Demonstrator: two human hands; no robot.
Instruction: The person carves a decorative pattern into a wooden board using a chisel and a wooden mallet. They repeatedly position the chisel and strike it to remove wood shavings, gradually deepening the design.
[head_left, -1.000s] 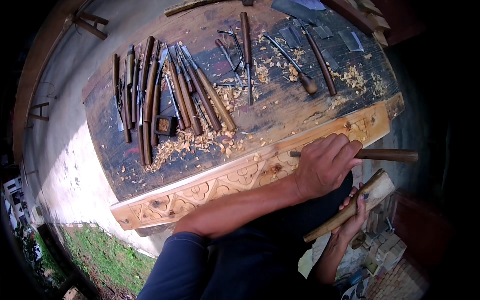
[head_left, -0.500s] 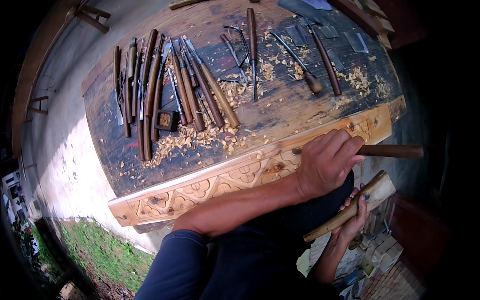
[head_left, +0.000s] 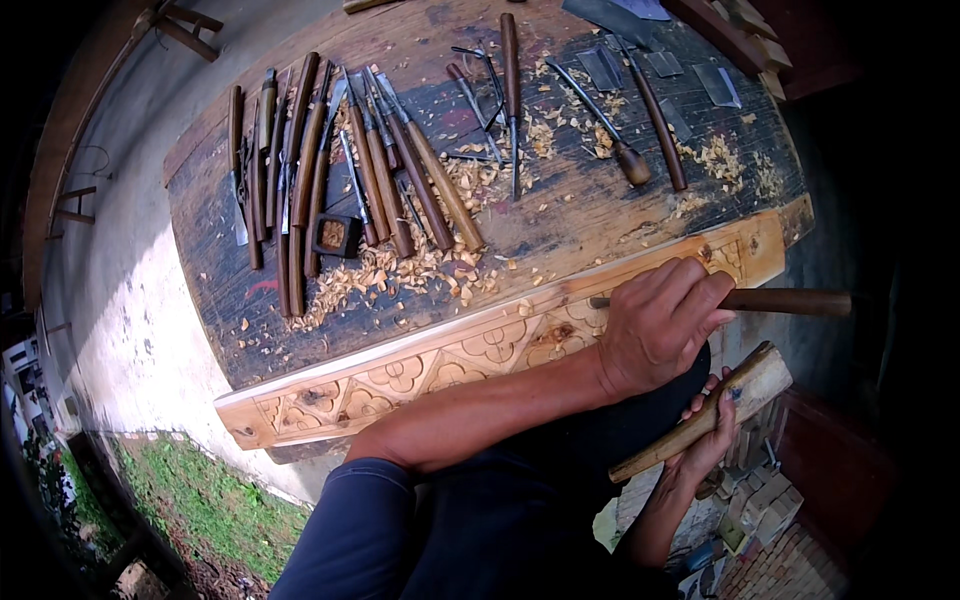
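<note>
My left hand (head_left: pixel 660 322) is closed round a carving chisel, whose brown wooden handle (head_left: pixel 790 301) sticks out to the right. A short dark end of the tool shows on the hand's other side, over the carved wooden board (head_left: pixel 490 345). That long pale board bears a row of flower shapes within triangles, and my left forearm hides part of it. Lower right, my right hand (head_left: pixel 708 435) grips a wooden mallet (head_left: pixel 755 385), tilted with its thick worn end up and right. The mallet is apart from the chisel.
On the dark worn table (head_left: pixel 300 355) lie many wooden-handled chisels (head_left: pixel 375 175), a small dark square block (head_left: pixel 335 236) and curled wood shavings (head_left: pixel 400 272). Further right are a round-headed tool (head_left: pixel 628 162) and flat grey pieces (head_left: pixel 715 85). Stacked wood blocks (head_left: pixel 765 505) stand below right.
Almost nothing differs. The view has shifted very slightly, and both hands keep the same hold on the chisel and the mallet.
</note>
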